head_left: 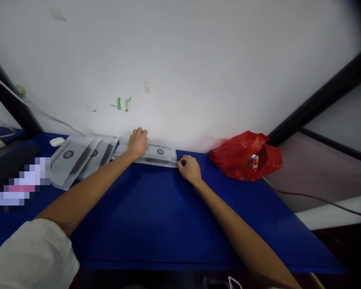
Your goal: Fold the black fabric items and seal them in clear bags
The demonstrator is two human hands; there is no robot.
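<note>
A frosted plastic packaging bag [160,152] printed ROCKBROS, with a dark strip along its near side, lies flat on the blue table against the wall. My right hand [190,168] pinches the bag's right near corner between thumb and fingers. Over the left part of the same bag is my left hand [137,143], slightly blurred, its fingers bent toward the wall. Its fingertips are hidden, so its grip does not show. Left of it, more printed bags [67,158] lie slanted and overlapping.
A crumpled red plastic bag [243,156] sits to the right by a black frame post. A small white case [57,141] lies at the back left, near a white cable [48,116]. A dark object [15,160] occupies the far left. The blue table [156,224] ends near my body.
</note>
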